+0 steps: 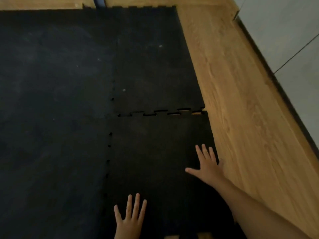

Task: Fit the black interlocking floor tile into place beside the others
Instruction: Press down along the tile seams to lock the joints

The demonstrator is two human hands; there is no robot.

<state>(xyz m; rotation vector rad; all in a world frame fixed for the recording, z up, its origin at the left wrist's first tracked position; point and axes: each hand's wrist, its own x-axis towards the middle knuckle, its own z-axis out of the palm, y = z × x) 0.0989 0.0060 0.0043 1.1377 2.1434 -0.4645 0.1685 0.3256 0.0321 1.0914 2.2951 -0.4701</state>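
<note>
A black interlocking floor tile [155, 152] lies flat at the lower middle, beside the laid black tiles [51, 83] on its left and another black tile [155, 66] beyond it. Its far toothed edge meets that tile with small gaps where wood shows, widest toward the right. Small gaps also dot its left seam. My left hand [129, 219] rests flat with fingers spread near the tile's front left. My right hand [207, 163] lies flat with fingers spread at the tile's right edge, partly over the wood.
A wooden floor [241, 100] runs along the right side and the far edge. A dark skirting strip [276, 80] and a grey wall [284, 31] border it at the right. A dark post [99, 2] stands at the top.
</note>
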